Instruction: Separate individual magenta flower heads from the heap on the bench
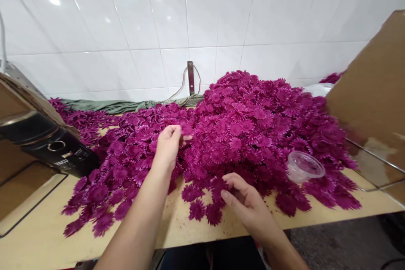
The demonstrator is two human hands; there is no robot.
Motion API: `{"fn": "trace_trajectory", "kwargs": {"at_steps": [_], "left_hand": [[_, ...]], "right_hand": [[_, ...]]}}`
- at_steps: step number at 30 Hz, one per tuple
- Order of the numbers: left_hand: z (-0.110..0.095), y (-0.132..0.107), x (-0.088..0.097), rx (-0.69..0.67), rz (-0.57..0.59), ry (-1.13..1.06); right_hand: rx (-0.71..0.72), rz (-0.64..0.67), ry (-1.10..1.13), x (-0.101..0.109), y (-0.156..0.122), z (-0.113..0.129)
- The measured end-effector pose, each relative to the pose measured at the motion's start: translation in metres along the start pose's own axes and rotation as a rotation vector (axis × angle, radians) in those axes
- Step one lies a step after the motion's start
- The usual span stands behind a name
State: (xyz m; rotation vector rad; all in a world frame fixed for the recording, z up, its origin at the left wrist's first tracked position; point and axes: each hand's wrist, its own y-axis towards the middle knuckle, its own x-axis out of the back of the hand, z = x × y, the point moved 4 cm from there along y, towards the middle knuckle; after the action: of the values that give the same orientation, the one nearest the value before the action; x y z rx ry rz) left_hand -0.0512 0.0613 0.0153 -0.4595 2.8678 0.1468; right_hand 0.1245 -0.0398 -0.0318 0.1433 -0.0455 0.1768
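Observation:
A large heap of magenta artificial flower heads (236, 128) covers much of the tabletop. At the heap's middle, my left hand (169, 143) pinches a flower head (186, 128) between thumb and fingers. Nearer the front edge, my right hand (247, 200) has its thumb and forefinger closed on another flower head (217, 186). Below that one, a few loose flower heads (196, 209) lie on the wooden table (180, 228). Flat, layered petals spread from each flower's round centre.
A clear plastic cup (305, 167) rests tilted on the heap at right. A black flask (57, 147) leans at left beside a cardboard box (19, 97). Another cardboard panel (370, 88) stands at right. Green cloth (107, 105) runs along the tiled wall (202, 17).

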Motion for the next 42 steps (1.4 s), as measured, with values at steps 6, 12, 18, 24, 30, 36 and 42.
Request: {"fn": "trace_trajectory", "kwargs": {"at_steps": [6,12,18,24,30,36,42], "left_hand": [[0.024,-0.031,-0.023,0.202,0.207,-0.051],[0.037,-0.059,-0.029,0.224,0.283,-0.107],[0.026,-0.064,-0.030,0.117,0.303,-0.020],[0.027,-0.045,-0.020,0.119,0.232,-0.002],[0.017,-0.032,-0.017,0.050,0.285,0.175],[0.012,-0.024,-0.022,-0.007,0.295,0.113],[0.011,-0.022,-0.026,-0.032,0.363,0.191]], "right_hand": [[-0.091,-0.116,0.171,0.010,0.018,0.008],[-0.002,-0.216,0.094,0.008,0.035,0.008],[0.075,-0.199,-0.113,0.008,0.034,0.003],[-0.038,-0.111,0.007,0.010,0.027,0.003],[-0.200,0.000,0.253,0.007,0.022,0.002],[-0.177,0.004,0.292,0.009,0.022,0.006],[-0.207,-0.061,0.305,0.015,0.021,0.003]]}}
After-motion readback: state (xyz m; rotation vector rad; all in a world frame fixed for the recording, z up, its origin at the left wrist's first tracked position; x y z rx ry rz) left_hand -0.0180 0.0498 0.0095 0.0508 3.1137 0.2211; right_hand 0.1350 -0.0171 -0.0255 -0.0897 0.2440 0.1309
